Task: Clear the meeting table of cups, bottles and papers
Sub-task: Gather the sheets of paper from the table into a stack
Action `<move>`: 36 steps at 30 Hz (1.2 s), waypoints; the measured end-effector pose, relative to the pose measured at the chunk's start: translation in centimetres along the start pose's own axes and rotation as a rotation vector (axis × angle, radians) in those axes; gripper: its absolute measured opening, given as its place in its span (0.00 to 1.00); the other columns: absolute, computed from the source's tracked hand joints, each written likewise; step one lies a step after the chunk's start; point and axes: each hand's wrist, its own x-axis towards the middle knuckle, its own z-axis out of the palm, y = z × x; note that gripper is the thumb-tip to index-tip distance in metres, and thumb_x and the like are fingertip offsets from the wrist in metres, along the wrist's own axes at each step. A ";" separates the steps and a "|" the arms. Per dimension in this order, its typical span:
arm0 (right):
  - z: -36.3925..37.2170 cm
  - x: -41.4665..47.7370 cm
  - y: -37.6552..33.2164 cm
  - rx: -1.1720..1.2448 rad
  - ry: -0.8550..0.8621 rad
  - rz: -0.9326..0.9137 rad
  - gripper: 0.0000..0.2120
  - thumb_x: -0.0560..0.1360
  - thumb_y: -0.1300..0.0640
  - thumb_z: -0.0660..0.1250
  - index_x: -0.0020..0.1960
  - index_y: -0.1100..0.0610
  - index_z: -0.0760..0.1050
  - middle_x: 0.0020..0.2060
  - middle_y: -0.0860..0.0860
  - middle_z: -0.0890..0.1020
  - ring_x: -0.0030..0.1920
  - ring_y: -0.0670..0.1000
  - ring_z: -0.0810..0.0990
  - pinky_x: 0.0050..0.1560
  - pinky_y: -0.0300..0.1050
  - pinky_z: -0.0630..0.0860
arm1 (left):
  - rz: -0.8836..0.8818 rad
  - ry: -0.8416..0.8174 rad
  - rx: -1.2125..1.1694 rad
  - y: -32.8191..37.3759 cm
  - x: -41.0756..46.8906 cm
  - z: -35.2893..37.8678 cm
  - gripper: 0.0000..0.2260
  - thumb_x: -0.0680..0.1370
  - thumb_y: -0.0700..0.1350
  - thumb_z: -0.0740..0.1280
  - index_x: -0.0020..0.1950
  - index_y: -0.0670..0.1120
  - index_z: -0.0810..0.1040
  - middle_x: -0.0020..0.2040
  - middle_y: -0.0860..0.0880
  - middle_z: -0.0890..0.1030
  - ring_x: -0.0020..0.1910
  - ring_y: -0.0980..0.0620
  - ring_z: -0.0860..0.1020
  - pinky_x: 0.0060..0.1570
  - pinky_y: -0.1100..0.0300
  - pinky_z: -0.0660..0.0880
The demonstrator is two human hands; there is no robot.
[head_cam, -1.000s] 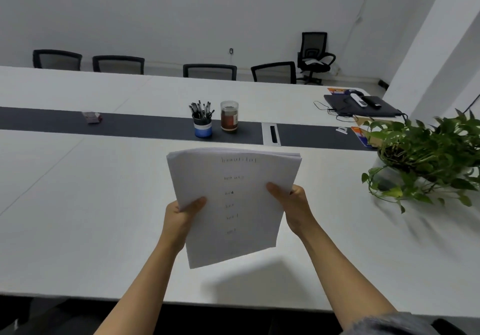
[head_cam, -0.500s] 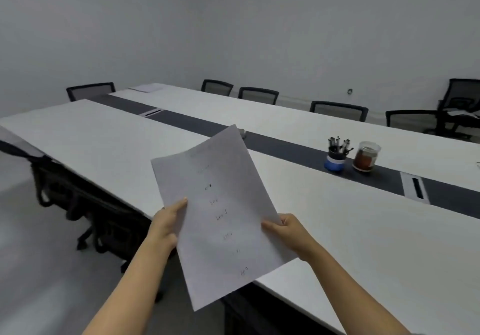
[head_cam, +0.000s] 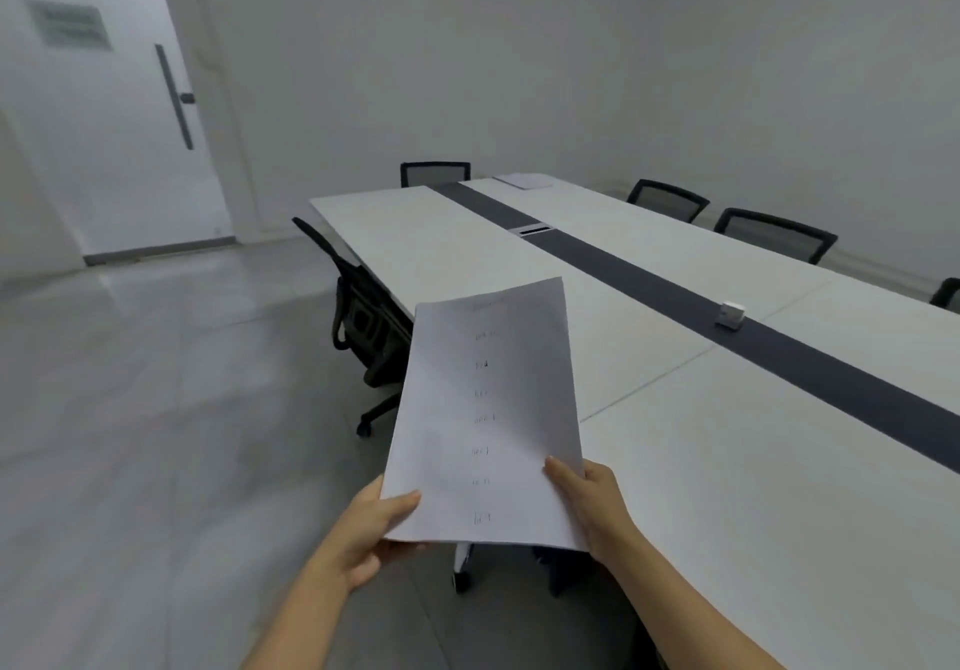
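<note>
Fingers of both the left hand point(head_cam: 371, 529) and right hand point(head_cam: 592, 500) pinch the papers point(head_cam: 488, 409) at the bottom corners

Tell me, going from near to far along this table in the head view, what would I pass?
held papers → white box → cable hatch → far papers → end chair

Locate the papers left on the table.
In the head view, the loose papers lie at the far end of the table, right of the dark strip.
</note>
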 end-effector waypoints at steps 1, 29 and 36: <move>1.1 1.2 0.0 0.009 -0.020 0.005 0.06 0.77 0.56 0.64 0.43 0.57 0.76 0.42 0.54 0.82 0.42 0.53 0.81 0.39 0.42 0.77 | 0.038 0.023 0.018 0.6 0.7 -0.8 0.11 0.77 0.36 0.62 0.58 0.48 0.74 0.50 0.45 0.81 0.45 0.46 0.78 0.31 0.56 0.77; 36.3 48.6 -14.5 0.129 -0.652 0.165 0.11 0.77 0.59 0.61 0.58 0.58 0.76 0.50 0.54 0.83 0.49 0.57 0.81 0.49 0.50 0.78 | 0.151 0.314 -0.099 19.7 29.1 -35.6 0.10 0.71 0.35 0.67 0.53 0.39 0.76 0.35 0.45 0.82 0.27 0.50 0.79 0.18 0.62 0.69; 51.1 58.0 -20.8 0.044 -0.664 0.098 0.10 0.73 0.56 0.64 0.53 0.58 0.76 0.38 0.52 0.81 0.40 0.54 0.77 0.45 0.47 0.75 | 0.154 0.335 -0.102 28.3 36.6 -50.4 0.17 0.64 0.39 0.66 0.52 0.38 0.76 0.36 0.43 0.82 0.28 0.49 0.78 0.18 0.63 0.69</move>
